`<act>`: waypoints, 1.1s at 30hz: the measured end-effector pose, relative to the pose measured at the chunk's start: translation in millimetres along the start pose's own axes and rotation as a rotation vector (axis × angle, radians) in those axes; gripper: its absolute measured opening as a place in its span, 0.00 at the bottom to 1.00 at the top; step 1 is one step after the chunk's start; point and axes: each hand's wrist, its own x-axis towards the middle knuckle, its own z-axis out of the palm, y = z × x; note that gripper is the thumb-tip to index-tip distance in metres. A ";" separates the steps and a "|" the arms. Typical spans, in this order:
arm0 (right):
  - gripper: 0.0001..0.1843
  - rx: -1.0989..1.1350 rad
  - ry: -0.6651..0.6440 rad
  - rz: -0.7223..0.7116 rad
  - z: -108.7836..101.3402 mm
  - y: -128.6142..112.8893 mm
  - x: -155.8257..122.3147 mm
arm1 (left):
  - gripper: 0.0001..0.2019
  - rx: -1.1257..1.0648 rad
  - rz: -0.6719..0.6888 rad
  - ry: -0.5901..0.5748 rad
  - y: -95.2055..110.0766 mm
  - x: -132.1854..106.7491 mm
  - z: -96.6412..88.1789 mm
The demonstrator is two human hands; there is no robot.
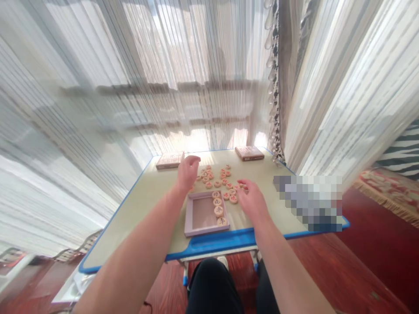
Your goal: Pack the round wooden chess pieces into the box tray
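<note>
A shallow light-coloured box tray (189,222) lies near the table's front edge, with a column of round xiangqi pieces (218,211) along its right side. More xiangqi pieces (208,185), marked in red or dark characters, are scattered on the table beyond and to the right of it. My left hand (188,172) is at the left of the scattered pieces, its fingers loosely bent and partly hidden; I see nothing held. My right hand (251,197) is beside the pieces right of the tray, fingers apart, fingertips close to or touching a few of them.
The pale table (140,205) has a blue edge. Two flat boxes lie at its back, one box (170,160) on the left and another box (249,153) on the right. A pixelated patch covers something at the right. Sheer curtains (196,100) hang behind.
</note>
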 end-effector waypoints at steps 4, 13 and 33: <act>0.18 -0.053 -0.114 -0.048 -1.8 -2.2 -3.3 | 0.15 0.110 -0.038 -0.155 -12.6 -3.6 3.4; 0.17 -0.212 -0.313 -0.160 -6.6 -17.4 10.8 | 0.21 0.334 0.020 -0.371 -8.4 -1.5 15.9; 0.15 -0.430 -0.817 -0.438 -14.1 -19.5 69.0 | 0.20 0.040 -0.055 -0.541 -9.6 0.3 -10.3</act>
